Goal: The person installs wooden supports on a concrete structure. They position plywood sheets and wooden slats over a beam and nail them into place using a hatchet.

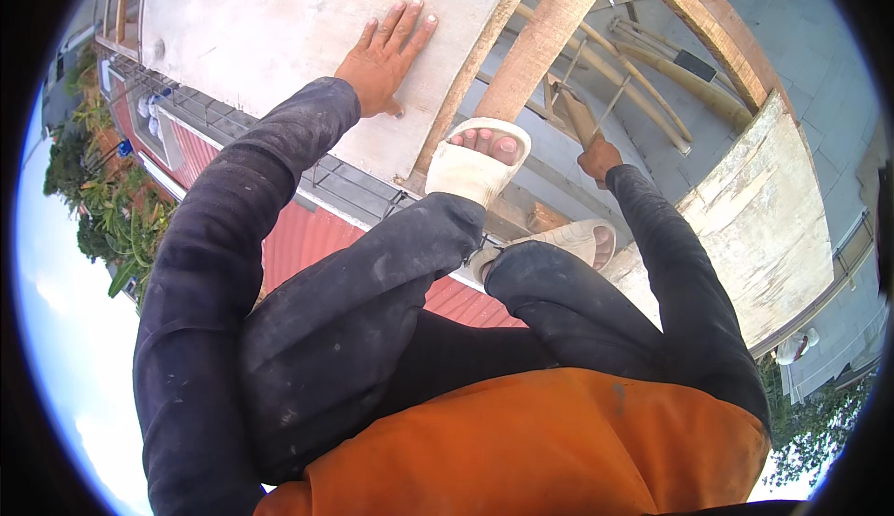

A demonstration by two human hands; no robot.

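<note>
My left hand (380,61) lies flat, fingers spread, on a pale, dusty plywood panel (279,22). My right hand (599,159) is closed around the lower end of a short wooden bar (579,117). The bar slants up and left over the open gap in the frame. Whether a tool head is fixed to its far end, I cannot tell. Between my hands a timber plank (549,36) runs away from me. My left foot, in a cream slide sandal (475,167), rests at the panel's near corner; the other sandal (573,239) is to its right.
Below the gap lie bamboo poles (684,83) on a grey floor. A worn plywood sheet (768,204) is at the right, under a timber beam (708,32). Steel rebar (340,176) runs along the near edge, above a red corrugated roof (303,251). The drop at left reaches plants (121,227).
</note>
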